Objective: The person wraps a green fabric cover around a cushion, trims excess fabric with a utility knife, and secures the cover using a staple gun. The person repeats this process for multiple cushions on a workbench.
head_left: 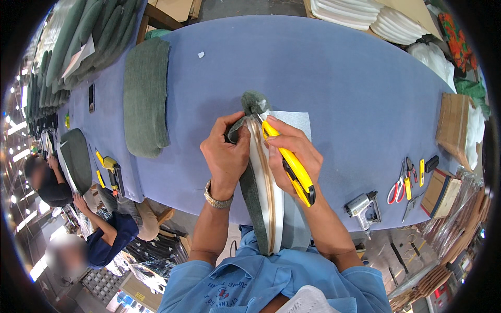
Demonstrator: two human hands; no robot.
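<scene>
A curved cushion panel [277, 208] stands on edge against my chest, its white padding, a thin wooden strip and dark green fabric showing side by side. My left hand [227, 151] is closed on the panel's green fabric [252, 208] near its far end, thumb and fingers pinching the edge. In my right hand [297, 151] is a yellow utility knife [293, 169], its tip end at the fabric edge close to my left fingers. The blade itself is hard to make out. A pale sheet [295, 120] lies on the table behind my right hand.
On the blue table [209, 83] a green cushion [146, 99] lies left. A grey staple gun [361, 209], red-handled pliers [397, 190] and a box [441, 195] sit right. Another staple gun [110, 167] lies left, near two people [112, 235]. White foam pads [347, 13] are stacked beyond.
</scene>
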